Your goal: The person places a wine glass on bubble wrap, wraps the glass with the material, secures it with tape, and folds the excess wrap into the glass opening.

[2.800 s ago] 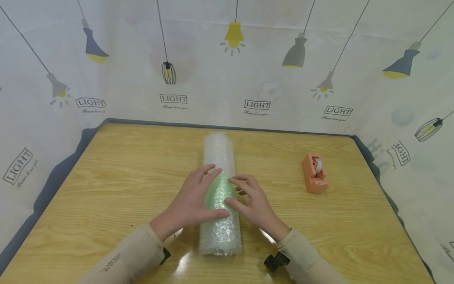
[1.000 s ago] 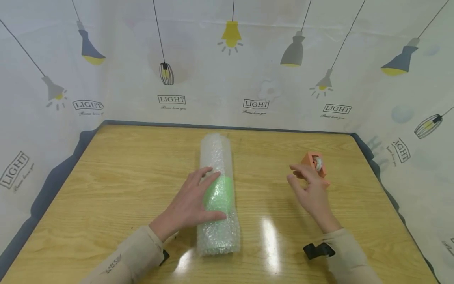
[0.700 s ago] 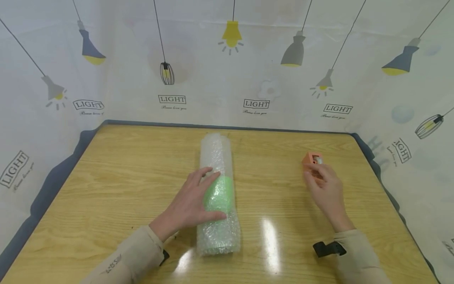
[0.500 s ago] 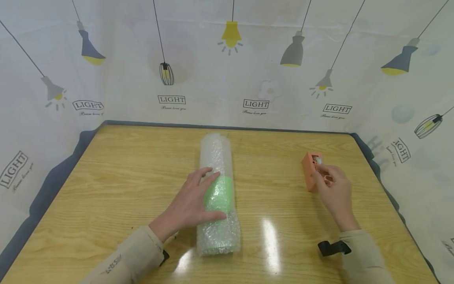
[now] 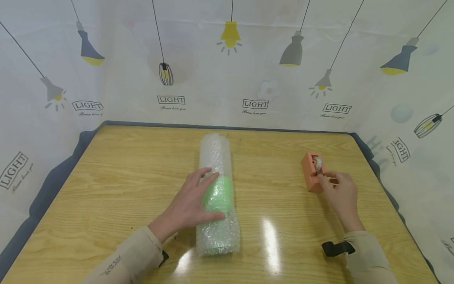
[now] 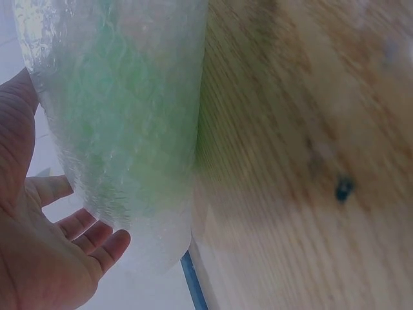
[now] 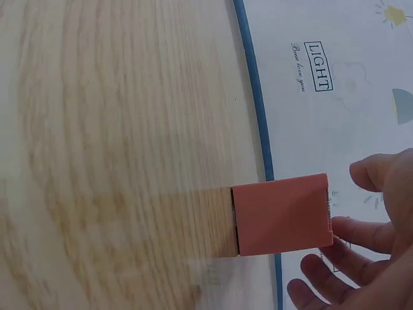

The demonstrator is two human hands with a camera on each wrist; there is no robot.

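Note:
A long bundle of bubble wrap (image 5: 214, 154) lies lengthwise on the table, with a green thing (image 5: 221, 193) showing through its middle. Across the bundle, from its left, my left hand (image 5: 189, 201) rests with thumb and fingers spread; the left wrist view shows its fingertips (image 6: 116, 245) right at the wrap. An orange tape dispenser (image 5: 312, 177) with a whitish tape roll (image 5: 317, 163) stands at the right. At its front end is my right hand (image 5: 340, 195), thumb and index fingertips beside the roll. In the right wrist view thumb and index are apart above the dispenser (image 7: 284, 216).
The wooden table (image 5: 142, 157) has a dark blue edge at the back. Behind and beside it hangs a pale cloth (image 5: 209, 79) printed with lamps and the word LIGHT. Black straps circle both wrists over beige sleeves (image 5: 367, 252).
My right hand has left the bundle, crossed right to the tape dispenser and slid rightward along it, uncovering the tape roll. My left hand has stayed on the bubble wrap.

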